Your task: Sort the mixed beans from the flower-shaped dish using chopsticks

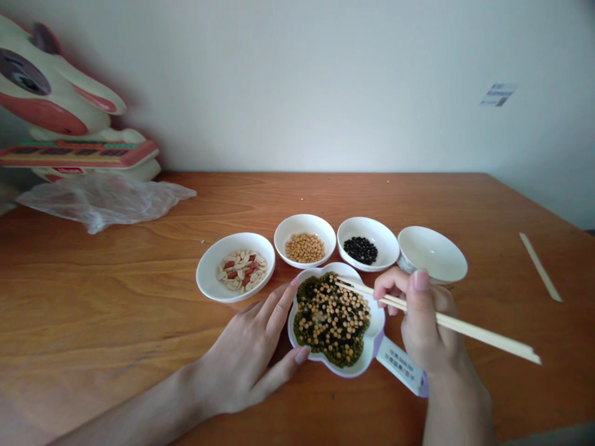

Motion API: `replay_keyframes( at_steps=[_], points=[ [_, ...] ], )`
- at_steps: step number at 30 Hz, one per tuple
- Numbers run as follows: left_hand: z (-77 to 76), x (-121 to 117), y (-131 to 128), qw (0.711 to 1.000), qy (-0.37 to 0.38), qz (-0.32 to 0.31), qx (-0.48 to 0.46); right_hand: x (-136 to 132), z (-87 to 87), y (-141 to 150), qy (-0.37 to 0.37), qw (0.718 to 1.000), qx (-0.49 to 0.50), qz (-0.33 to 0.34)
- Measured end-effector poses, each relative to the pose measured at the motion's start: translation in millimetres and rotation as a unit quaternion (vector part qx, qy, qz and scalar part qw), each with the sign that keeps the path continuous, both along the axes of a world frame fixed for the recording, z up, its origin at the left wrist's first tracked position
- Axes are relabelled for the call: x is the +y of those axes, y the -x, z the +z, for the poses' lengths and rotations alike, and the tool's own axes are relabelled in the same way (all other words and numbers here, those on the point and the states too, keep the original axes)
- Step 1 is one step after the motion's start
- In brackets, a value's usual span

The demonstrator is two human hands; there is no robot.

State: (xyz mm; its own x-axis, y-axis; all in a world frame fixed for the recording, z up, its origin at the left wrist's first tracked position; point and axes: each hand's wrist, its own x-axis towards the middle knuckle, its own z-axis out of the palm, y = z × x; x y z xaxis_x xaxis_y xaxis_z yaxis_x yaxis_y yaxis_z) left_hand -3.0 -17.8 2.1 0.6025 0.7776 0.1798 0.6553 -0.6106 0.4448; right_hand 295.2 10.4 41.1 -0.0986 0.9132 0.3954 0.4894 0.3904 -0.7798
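Observation:
My right hand [430, 322] is closed round a pair of wooden chopsticks [483, 332], whose tips reach into the upper part of a white flower-shaped dish [377, 319]. Mixed green, black and yellow beans [332, 319] cover the inside of this dish. My left hand [248, 347] holds the dish at its left rim, with fingers at the upper edge and thumb lower down. A labelled handle [400, 367] sticks out from the dish, partly behind my right wrist. Whether the chopstick tips pinch a bean is too small to tell.
Behind the dish stand white bowls with peanuts [242, 271], yellow soybeans [305, 248] and black beans [361, 249], plus another white bowl [432, 254]. A paper chopstick sleeve [540, 267] lies right. Far left are a plastic bag [106, 201] and a toy keyboard [77, 153].

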Motion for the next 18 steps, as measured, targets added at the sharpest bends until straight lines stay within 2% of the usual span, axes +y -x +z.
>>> replay_keyframes(
  at_steps=[5, 9, 14, 18],
  points=[
    [-0.2, -1.1, 0.4, 1.0, 0.006, -0.002, 0.004, -2.3, 0.9, -1.3, -0.007, 1.0, 0.003, -0.001],
    [-0.4, -1.9, 0.7, 1.0, 0.002, 0.001, 0.001, -5.4, 3.9, -0.7, 0.01, 0.999, 0.045, -0.001],
    [-0.8, -0.2, 0.2, 1.0, 0.004, -0.003, 0.0, -6.9, 12.3, 1.4, -0.02, 0.996, 0.087, -0.025],
    [-0.7, -0.3, 0.8, 1.0, 0.01, -0.003, 0.0, -6.8, 11.4, -1.7, 0.007, 0.997, 0.078, -0.029]
  ],
)
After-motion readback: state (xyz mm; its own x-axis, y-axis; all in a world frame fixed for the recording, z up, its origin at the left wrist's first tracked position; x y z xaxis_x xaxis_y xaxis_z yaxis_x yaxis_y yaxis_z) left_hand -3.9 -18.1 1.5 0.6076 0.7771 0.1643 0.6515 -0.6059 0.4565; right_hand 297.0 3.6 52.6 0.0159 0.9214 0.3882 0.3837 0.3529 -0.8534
